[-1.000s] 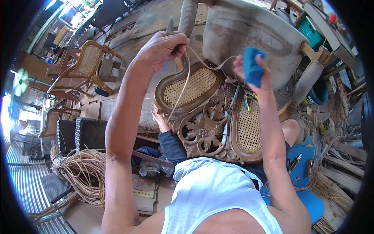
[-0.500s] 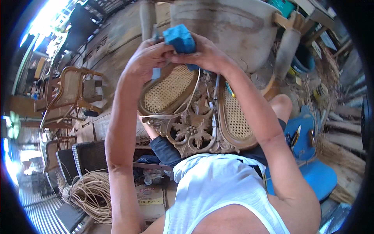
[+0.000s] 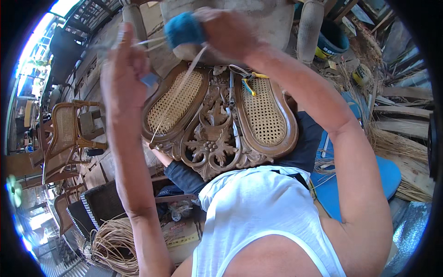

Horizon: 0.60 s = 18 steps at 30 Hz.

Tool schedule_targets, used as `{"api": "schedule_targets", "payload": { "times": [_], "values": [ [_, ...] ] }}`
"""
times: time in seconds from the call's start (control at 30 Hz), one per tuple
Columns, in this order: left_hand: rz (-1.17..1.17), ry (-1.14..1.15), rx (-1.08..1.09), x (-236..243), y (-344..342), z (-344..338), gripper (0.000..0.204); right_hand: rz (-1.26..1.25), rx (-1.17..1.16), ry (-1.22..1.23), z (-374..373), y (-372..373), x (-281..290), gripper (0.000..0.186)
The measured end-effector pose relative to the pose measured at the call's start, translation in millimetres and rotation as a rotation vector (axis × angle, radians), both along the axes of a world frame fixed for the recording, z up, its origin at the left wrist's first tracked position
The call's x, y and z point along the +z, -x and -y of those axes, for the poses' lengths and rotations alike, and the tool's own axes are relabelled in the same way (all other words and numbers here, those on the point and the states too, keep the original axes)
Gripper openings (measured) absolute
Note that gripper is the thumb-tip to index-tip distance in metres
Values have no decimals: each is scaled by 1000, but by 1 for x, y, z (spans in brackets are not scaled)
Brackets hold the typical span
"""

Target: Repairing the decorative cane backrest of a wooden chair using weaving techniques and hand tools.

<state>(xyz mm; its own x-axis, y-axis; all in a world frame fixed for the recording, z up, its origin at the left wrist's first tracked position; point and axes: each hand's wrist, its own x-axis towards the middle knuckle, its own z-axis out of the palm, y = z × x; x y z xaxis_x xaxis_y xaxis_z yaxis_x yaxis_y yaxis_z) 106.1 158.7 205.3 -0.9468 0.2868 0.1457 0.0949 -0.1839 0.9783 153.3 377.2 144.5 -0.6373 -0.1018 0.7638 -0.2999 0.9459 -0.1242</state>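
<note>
My right hand (image 3: 226, 34), smeared by motion, grips a blue cloth (image 3: 183, 30) above the far end of a carved wooden chair back (image 3: 295, 123). A pale cane strip (image 3: 184, 76) runs down from the cloth across the left woven cane panel (image 3: 168, 108). Pale strands stretch between the cloth and my left hand (image 3: 127, 69), which is blurred, thumb up and fingers curled round them. A small grey-blue piece (image 3: 148, 79) shows at its fingers. Pliers (image 3: 249, 86) with yellow and blue handles lie on the right cane panel (image 3: 265, 117), beside a slim metal tool (image 3: 231, 87).
At the lower left lies a rattan coil (image 3: 113, 244), with a cane chair (image 3: 62, 134) beyond. A blue plastic seat (image 3: 380, 177) stands at my right, near loose cane strips (image 3: 401, 143). Farther off are a dark bucket (image 3: 334, 39) and a yellow tin (image 3: 361, 75).
My hands, close together before, are now apart: the left has swung left, the right has drawn the cloth slightly left and up. The strip now crosses the left panel, and the pliers are uncovered.
</note>
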Motion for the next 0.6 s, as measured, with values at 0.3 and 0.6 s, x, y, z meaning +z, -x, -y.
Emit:
{"api": "schedule_targets", "payload": {
  "times": [0.3,0.6],
  "values": [
    [170,-371,266,49,147,282,44,127,-886,109,-192,-210,-6,39],
    [20,892,688,11,236,475,43,152,-770,-126,-307,-305,-93,36]
  ]
}}
